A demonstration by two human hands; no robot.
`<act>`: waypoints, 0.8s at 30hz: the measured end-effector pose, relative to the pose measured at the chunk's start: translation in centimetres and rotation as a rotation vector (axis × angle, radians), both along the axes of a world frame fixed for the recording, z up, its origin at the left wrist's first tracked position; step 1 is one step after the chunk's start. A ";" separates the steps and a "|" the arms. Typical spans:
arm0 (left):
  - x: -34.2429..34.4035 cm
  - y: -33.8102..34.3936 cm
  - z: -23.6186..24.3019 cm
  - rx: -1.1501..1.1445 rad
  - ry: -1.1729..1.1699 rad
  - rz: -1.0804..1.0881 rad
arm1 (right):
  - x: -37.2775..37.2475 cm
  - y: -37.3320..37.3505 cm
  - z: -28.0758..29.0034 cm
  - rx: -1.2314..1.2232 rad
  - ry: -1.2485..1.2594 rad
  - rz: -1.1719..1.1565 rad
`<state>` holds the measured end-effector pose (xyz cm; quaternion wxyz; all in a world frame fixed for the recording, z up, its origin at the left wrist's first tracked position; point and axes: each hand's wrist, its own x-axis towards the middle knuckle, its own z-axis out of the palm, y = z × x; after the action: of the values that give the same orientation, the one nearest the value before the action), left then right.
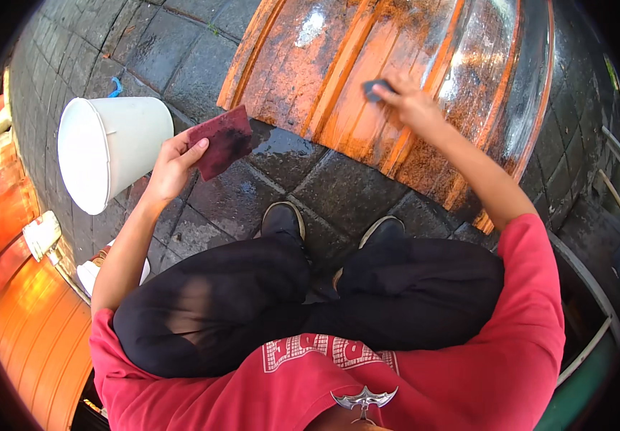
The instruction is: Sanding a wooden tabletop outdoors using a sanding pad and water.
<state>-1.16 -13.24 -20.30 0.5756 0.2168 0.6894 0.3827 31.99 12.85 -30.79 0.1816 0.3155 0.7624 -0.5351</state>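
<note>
Left hand (172,167) pinches a flat, coarse dark-red sanding sheet (221,140) at 10 o'clock, beside a white plastic bucket (112,147). Right hand (412,100) presses a small dark pad (376,89) on the wet, ribbed orange metal sheet (367,79) at 1 o'clock. Paving (238,201) damp.

A white plastic bucket (112,147) is lying tipped on its side on the wet grey paving stones (339,190), its open mouth facing outward. A small blue scrap (115,87) is sitting on the stones just beyond it. Orange ribbed panels (26,323) are lying stacked along the left edge, with a white container (42,234) resting near them.
</note>
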 end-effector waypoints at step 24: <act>-1.4 -0.2 -0.9 0.040 0.091 -0.063 | 5.9 1.7 -3.2 0.656 0.305 0.484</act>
<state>-2.58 -13.40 -21.17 0.5509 0.2670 0.6999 0.3679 37.92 14.50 -33.97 0.0772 0.0857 0.9622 -0.2468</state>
